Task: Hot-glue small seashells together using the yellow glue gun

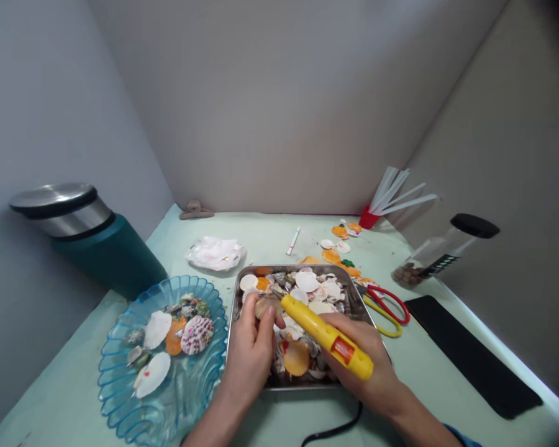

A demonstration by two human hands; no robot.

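Note:
My left hand [251,341] pinches a small brownish seashell [266,305] between thumb and fingers. My right hand [363,354] is wrapped round a yellow hot glue gun [319,329], its metal nozzle close to that shell; I cannot tell whether they touch. Both hands are over a metal tray [292,390] heaped with seashells, among them an orange scallop shell [296,358] and a white shell [306,281]. On the left, a blue scalloped plate [168,415] bears several more shells, including a purple-speckled scallop [197,335].
A teal bottle [107,254] leans behind the plate. Scissors [391,310] with red and yellow handles lie beside the tray, near a black strip [475,357]. Farther back are a white packet [215,253], a marker [293,241], a red cup [368,218] of glue sticks and a clear jar [428,257].

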